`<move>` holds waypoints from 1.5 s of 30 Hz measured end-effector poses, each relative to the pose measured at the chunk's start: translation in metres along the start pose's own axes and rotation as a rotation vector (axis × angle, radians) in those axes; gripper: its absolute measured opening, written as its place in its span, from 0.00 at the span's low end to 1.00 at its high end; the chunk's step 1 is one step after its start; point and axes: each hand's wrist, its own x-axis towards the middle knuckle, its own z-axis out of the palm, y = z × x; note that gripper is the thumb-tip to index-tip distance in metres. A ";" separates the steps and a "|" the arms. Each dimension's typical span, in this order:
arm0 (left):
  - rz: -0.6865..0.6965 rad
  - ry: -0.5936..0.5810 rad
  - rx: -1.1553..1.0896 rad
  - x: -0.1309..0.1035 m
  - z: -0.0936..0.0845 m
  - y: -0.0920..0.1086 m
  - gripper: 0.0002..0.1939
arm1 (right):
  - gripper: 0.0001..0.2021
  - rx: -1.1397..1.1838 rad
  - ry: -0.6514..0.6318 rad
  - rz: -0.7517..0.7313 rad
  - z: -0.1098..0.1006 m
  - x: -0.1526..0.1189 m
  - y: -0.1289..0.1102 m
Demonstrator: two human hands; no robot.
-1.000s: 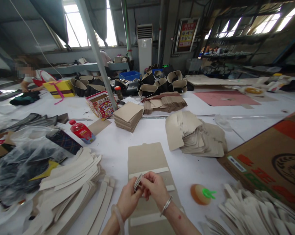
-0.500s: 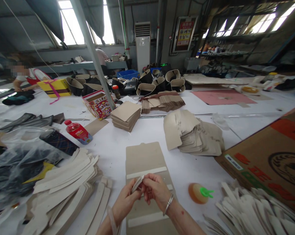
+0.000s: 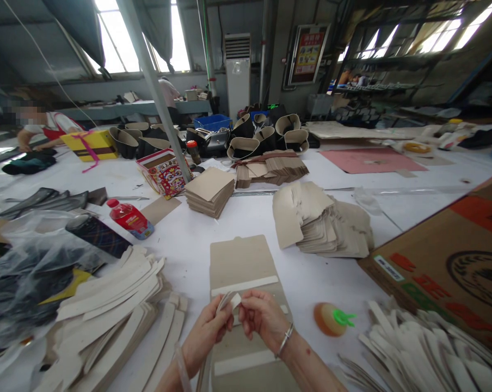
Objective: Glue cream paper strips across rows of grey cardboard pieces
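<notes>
Closed around a small bundle of beige strips point(image 3: 225, 300) is my left hand point(image 3: 211, 322). My right hand point(image 3: 262, 318) pinches the pale end of one strip point(image 3: 235, 300), which sticks out from the bundle. Both hands are above a flat beige panel point(image 3: 240, 258) lying lengthwise in front of me. White bands point(image 3: 246, 286) run across this panel, one just beyond my hands and another nearer to me. The lower part of the bundle is hidden by my left fingers. A squeeze bottle of amber liquid with a green nozzle point(image 3: 332, 319) lies to the right of my right hand.
Curved beige pieces point(image 3: 107, 305) are heaped at left, more strips point(image 3: 425, 348) at right beside a cardboard box point(image 3: 446, 261). Stacked panels point(image 3: 321, 220) and sheets point(image 3: 210, 190) stand ahead. A red bottle point(image 3: 129, 218) lies left. Across the table, a person point(image 3: 52, 128) works.
My hands have moved slightly apart. One strip's pale end now shows separated from the bundle, between my left hand and my right fingertips.
</notes>
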 end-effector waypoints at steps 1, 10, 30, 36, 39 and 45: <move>-0.011 -0.012 -0.007 -0.001 0.001 0.001 0.21 | 0.13 0.004 -0.005 -0.005 0.000 -0.001 -0.001; 0.003 -0.056 0.009 -0.014 0.007 0.009 0.19 | 0.07 -0.010 -0.034 -0.013 0.009 -0.014 -0.003; -0.002 0.496 -0.402 -0.072 0.013 0.007 0.30 | 0.19 -0.491 0.116 -0.209 0.060 -0.067 0.056; 0.037 0.459 -0.514 -0.067 0.014 0.004 0.29 | 0.14 -0.683 0.085 -0.324 0.065 -0.060 0.056; 0.012 0.447 -0.505 -0.064 0.012 0.011 0.28 | 0.12 -0.723 0.079 -0.272 0.059 -0.056 0.050; 0.034 0.343 -0.059 -0.042 -0.030 0.011 0.24 | 0.06 -0.959 0.021 -0.105 0.037 -0.055 0.009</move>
